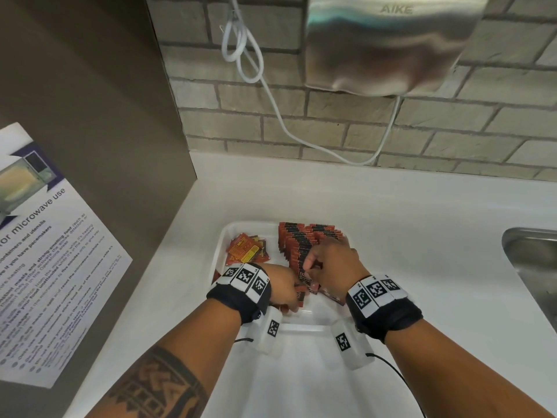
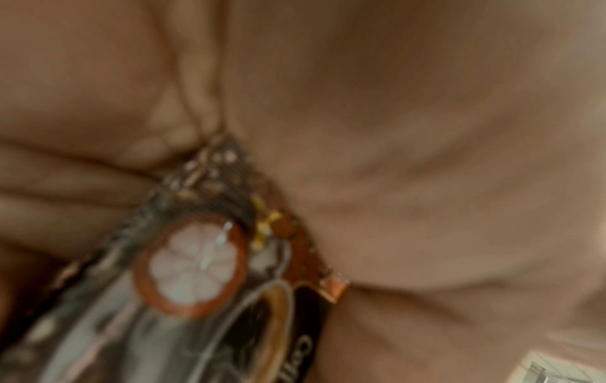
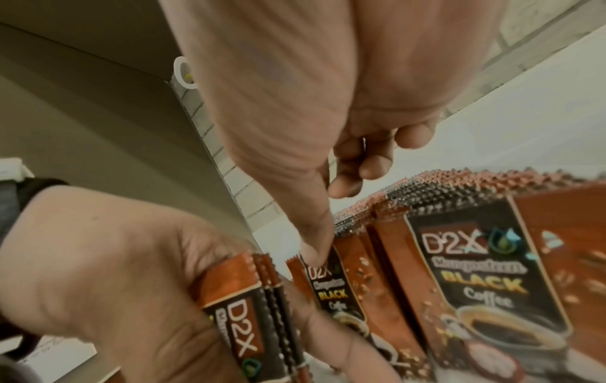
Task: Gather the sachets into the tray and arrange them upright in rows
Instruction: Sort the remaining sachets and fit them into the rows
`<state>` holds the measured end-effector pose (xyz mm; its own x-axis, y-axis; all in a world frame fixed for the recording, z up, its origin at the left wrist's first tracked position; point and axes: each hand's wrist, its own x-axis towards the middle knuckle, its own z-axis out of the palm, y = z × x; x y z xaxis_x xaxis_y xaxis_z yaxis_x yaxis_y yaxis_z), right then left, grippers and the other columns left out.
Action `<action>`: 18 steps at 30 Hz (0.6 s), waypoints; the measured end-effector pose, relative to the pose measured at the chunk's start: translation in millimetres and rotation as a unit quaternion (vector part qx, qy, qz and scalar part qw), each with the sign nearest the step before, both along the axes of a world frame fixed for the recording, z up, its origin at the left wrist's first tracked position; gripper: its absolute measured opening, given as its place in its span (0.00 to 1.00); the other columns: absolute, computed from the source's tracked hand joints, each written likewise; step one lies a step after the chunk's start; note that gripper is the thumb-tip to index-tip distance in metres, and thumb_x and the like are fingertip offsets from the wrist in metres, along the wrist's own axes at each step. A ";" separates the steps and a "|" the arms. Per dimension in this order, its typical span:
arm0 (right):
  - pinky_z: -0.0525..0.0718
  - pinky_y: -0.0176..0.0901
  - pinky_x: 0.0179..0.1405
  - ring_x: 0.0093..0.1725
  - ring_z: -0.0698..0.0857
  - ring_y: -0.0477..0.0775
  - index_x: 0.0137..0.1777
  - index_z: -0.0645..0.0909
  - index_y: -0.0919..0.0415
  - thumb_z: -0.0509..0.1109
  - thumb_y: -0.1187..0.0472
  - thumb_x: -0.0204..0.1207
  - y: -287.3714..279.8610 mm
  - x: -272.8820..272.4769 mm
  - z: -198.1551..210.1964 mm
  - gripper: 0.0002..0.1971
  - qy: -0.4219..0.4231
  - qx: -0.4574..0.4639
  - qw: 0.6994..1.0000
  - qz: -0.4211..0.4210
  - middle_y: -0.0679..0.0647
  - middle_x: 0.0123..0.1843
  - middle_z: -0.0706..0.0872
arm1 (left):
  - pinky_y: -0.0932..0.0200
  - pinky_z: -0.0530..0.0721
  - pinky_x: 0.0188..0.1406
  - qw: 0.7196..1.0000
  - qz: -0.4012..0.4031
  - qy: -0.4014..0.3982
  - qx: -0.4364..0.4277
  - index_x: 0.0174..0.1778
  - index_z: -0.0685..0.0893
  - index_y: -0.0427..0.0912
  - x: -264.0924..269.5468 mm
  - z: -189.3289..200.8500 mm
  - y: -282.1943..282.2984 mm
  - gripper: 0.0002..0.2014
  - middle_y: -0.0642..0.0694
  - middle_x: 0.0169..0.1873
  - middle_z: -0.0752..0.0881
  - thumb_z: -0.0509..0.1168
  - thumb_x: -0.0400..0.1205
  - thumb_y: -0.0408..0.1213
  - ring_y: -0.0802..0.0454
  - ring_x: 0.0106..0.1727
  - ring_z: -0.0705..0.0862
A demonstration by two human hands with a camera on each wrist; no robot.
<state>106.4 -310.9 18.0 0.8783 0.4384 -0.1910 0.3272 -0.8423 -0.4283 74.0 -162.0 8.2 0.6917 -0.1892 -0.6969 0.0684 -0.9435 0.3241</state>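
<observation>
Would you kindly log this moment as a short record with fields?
tray: white tray on the counter
upright rows: coffee sachets standing on the tray's right side
loose pile: red-yellow sachets lying flat at far left
left hand: grips a small stack of sachets
right hand: thumb on a standing sachet

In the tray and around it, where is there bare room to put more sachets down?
The tray has a bare strip between the red-yellow sachets and the upright row of coffee sachets, and bare floor near its front rim. The counter between tray and sink is bare. Around the left hand and right hand it is crowded.
</observation>
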 end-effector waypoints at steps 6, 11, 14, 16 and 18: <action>0.80 0.53 0.60 0.54 0.81 0.51 0.33 0.81 0.40 0.80 0.56 0.70 -4.3 2.0 1.4 0.12 -0.009 0.051 0.999 -0.006 0.41 0.47 0.82 | 0.55 0.84 0.47 1.000 -0.010 -0.013 0.019 0.64 0.86 0.45 -2.9 3.5 -1.2 0.18 0.44 0.51 0.90 0.71 0.80 0.47 0.50 0.45 0.84; 0.79 0.41 0.50 0.46 0.80 0.43 0.37 0.86 0.44 0.77 0.60 0.74 -11.4 0.7 21.1 0.08 -0.050 0.119 0.992 0.001 0.38 0.39 0.81 | 0.52 0.87 0.54 1.000 -0.010 -0.012 0.019 0.66 0.85 0.46 -3.7 2.9 0.3 0.21 0.46 0.50 0.90 0.72 0.79 0.48 0.48 0.49 0.87; 0.75 0.26 0.36 0.36 0.79 0.40 0.41 0.87 0.46 0.76 0.59 0.75 -13.5 -9.6 43.6 0.06 -0.054 0.191 0.980 0.000 0.42 0.36 0.82 | 0.47 0.88 0.60 1.000 -0.006 -0.009 0.008 0.70 0.84 0.48 -4.7 2.0 2.9 0.23 0.45 0.51 0.91 0.72 0.78 0.48 0.46 0.53 0.89; 0.76 0.26 0.34 0.31 0.76 0.40 0.41 0.88 0.47 0.77 0.59 0.75 -11.8 -18.3 56.4 0.05 -0.026 0.258 0.966 -0.002 0.42 0.33 0.82 | 0.47 0.88 0.60 1.000 0.003 -0.006 -0.007 0.69 0.85 0.48 -5.3 2.7 4.3 0.22 0.45 0.51 0.91 0.72 0.78 0.46 0.47 0.50 0.89; 0.77 0.27 0.34 0.30 0.76 0.40 0.41 0.88 0.48 0.77 0.60 0.75 -9.2 -22.8 62.2 0.05 -0.014 0.289 0.957 -0.003 0.45 0.32 0.83 | 0.51 0.88 0.57 1.000 0.008 -0.003 -0.024 0.69 0.85 0.47 -6.1 3.4 5.3 0.21 0.46 0.50 0.92 0.71 0.79 0.45 0.49 0.45 0.87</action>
